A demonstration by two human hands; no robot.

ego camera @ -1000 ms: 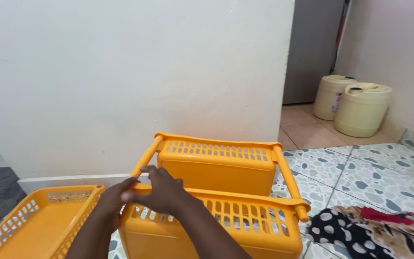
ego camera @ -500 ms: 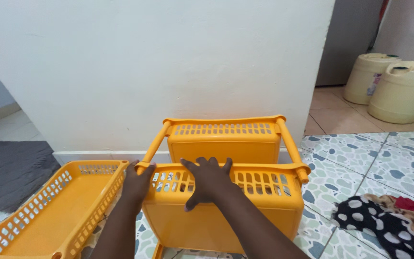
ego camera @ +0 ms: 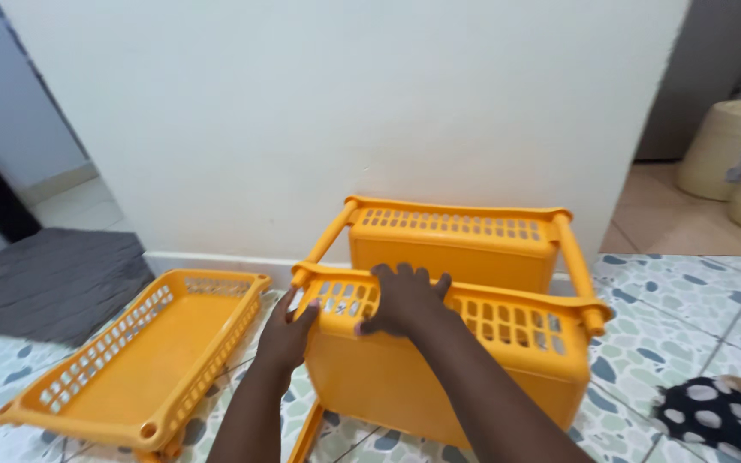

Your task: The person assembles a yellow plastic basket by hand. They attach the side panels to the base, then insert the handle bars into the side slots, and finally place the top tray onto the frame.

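the left hand (ego camera: 287,330) is cupped against the near left corner of the orange rack (ego camera: 448,309), fingers curled around the end of the corner post, and the right hand (ego camera: 403,300) lies flat and spread on the slotted rim of the nearer basket, fingers wide, gripping nothing. the rack stands on the tiled floor (ego camera: 688,309) against the white wall (ego camera: 345,111), tipped on its side, its two slotted baskets joined by round posts. compared with half a second ago, the right hand stays flat on the same rim and the left hand stays at the same corner; the rack's place against the wall is unchanged. the main change is the view, which has swung to the left: the rack now sits right of centre, the loose orange tray (ego camera: 135,356) on the floor to the left shows in full, and the grey mat (ego camera: 45,283) is more exposed. the cream jerrycans (ego camera: 735,150) are now cut by the right edge, and only a corner of the spotted cloth (ego camera: 713,411) remains in view. judged from this, the rack is being steadied, not moved.
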